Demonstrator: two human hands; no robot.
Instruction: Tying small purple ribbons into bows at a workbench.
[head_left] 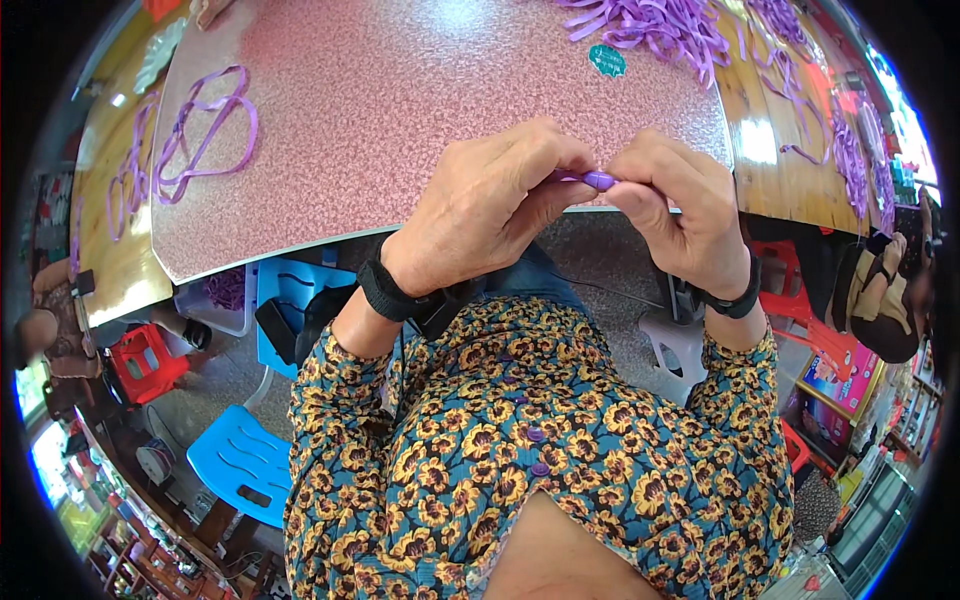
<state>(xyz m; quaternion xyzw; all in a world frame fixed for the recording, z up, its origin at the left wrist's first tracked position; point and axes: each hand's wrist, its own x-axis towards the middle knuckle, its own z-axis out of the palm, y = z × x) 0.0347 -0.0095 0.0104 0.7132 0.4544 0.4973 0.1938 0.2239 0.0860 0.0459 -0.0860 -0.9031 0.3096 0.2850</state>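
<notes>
My left hand [490, 195] and my right hand [685, 200] meet in front of my body, over the near edge of the pink speckled table [400, 110]. Pinched between their fingertips is a small glossy purple piece [600, 180], apparently plastic, with a bit of purple strap beside it at the left fingers. The fingers of both hands are closed on it and hide most of the strap. A loosely looped purple strap [248, 130] lies on the table's left side. At the far right lies a large tangled heap of purple straps [650, 35].
A green sticker [607, 61] is on the table near the heap. More purple straps [850, 165] hang over the wooden table at right. Blue chairs [240, 460], a red stool [147, 362] and a clear bin [215, 302] stand below. Other people sit at both sides.
</notes>
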